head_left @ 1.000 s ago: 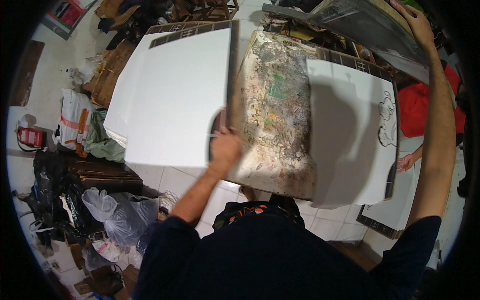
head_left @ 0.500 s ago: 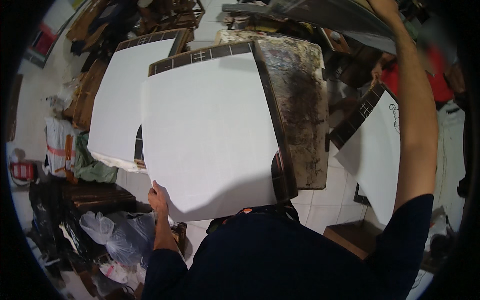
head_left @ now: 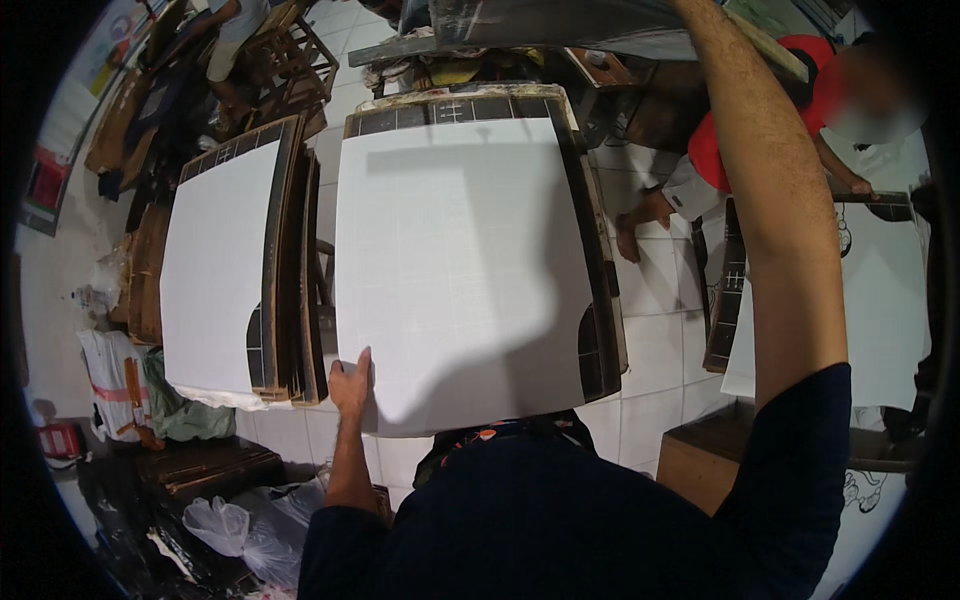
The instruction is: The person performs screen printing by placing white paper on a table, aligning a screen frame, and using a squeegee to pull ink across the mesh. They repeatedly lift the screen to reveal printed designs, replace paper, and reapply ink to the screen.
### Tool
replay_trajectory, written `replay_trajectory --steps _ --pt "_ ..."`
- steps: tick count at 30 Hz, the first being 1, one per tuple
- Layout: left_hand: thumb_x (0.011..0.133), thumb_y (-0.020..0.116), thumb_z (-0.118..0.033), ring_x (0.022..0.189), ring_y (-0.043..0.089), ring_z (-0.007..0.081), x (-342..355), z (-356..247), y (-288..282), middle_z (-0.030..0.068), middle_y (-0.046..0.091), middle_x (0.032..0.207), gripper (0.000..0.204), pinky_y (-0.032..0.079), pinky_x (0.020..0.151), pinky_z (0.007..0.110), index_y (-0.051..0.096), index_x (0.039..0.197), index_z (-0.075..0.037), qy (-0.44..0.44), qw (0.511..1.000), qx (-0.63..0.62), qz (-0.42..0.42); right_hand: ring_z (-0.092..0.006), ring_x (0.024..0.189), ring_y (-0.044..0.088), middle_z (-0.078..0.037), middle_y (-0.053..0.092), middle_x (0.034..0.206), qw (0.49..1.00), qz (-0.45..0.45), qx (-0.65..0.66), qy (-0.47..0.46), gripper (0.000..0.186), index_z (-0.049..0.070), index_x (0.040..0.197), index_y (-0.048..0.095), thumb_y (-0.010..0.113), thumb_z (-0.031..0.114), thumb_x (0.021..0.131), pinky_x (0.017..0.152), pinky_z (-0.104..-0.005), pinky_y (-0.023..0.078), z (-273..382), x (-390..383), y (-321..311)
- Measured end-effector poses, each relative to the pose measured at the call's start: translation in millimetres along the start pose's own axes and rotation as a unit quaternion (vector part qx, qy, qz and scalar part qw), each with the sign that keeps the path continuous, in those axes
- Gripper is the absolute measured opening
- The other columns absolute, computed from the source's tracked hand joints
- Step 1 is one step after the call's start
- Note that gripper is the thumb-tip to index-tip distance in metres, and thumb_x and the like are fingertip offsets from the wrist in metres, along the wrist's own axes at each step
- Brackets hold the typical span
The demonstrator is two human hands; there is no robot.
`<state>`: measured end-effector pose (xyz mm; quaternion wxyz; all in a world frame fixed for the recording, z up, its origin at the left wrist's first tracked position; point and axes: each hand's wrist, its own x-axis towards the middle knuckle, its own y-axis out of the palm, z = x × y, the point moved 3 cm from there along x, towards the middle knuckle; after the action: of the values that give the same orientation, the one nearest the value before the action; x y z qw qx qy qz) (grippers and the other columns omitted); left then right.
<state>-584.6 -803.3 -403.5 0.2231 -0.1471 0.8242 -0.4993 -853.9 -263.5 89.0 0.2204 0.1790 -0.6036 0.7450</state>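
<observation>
A dark board [head_left: 588, 320] covered with a white cloth sheet [head_left: 460, 260] lies flat in front of me on a stained stand [head_left: 566, 95]. Its lower right corner shows a curved dark area not covered by cloth. My left hand [head_left: 350, 385] grips the board's near left edge, thumb on top and fingers hidden below. At the far side, a large grey framed screen [head_left: 560, 25] stands tilted up. Toward it stretches my raised right arm; its hand is cut off by the top edge of the picture.
Left of me is a stack of similar boards [head_left: 290, 330] with white cloth on top. At the right a person in red [head_left: 705, 155] holds another cloth-covered board [head_left: 725, 330] bearing line drawings. Plastic bags [head_left: 250, 530] and a cardboard box [head_left: 700, 460] sit nearby.
The cloth-covered board has come off its overlap with the left stack and now lies squarely over the stained stand. My left hand stayed on its edge; my right hand went out of view.
</observation>
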Motion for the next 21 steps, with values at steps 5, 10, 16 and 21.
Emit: replay_trajectory --steps 5,10,16,21 --pt "0.073 0.077 -0.078 0.118 0.066 0.0472 9.4 1.6 -0.5 0.0353 0.069 0.120 0.112 0.052 0.101 0.050 0.060 0.130 0.016 -0.002 0.998 0.011 0.065 -0.0332 0.094 0.076 -0.020 0.078 0.098 0.998 0.028 0.044 -0.025 0.081 0.008 0.102 0.083 0.072 0.083 0.072 0.087 -0.0425 0.057 -4.0 23.6 1.3" --pt "0.072 0.080 -0.077 0.115 0.068 0.0474 14.3 -6.9 -1.2 0.0357 0.069 0.117 0.112 0.052 0.100 0.049 0.061 0.127 0.019 -0.031 0.998 0.022 0.056 -0.0310 0.088 0.075 -0.019 0.078 0.093 0.999 0.012 0.031 -0.036 0.079 0.005 0.088 0.082 0.072 0.082 0.073 0.085 -0.0417 0.056 -11.6 50.8 1.2" --pt "0.072 0.081 -0.077 0.113 0.068 0.0464 18.0 -18.4 -8.0 0.0343 0.068 0.120 0.110 0.053 0.099 0.050 0.059 0.128 0.016 -0.007 0.999 0.018 0.045 -0.0292 0.087 0.073 -0.018 0.077 0.091 0.998 -0.019 0.012 -0.057 0.081 0.004 0.082 0.080 0.072 0.085 0.072 0.087 -0.0420 0.055 -14.6 75.6 6.1" --pt "0.073 0.082 -0.074 0.113 0.067 0.0461 22.3 -10.3 1.5 0.0339 0.067 0.120 0.109 0.053 0.098 0.050 0.054 0.131 0.014 -0.027 0.999 0.010 0.036 -0.0293 0.086 0.072 -0.018 0.076 0.088 0.997 -0.024 0.013 -0.066 0.082 0.005 0.085 0.081 0.070 0.085 0.073 0.085 -0.0430 0.054 -16.2 82.4 8.4"
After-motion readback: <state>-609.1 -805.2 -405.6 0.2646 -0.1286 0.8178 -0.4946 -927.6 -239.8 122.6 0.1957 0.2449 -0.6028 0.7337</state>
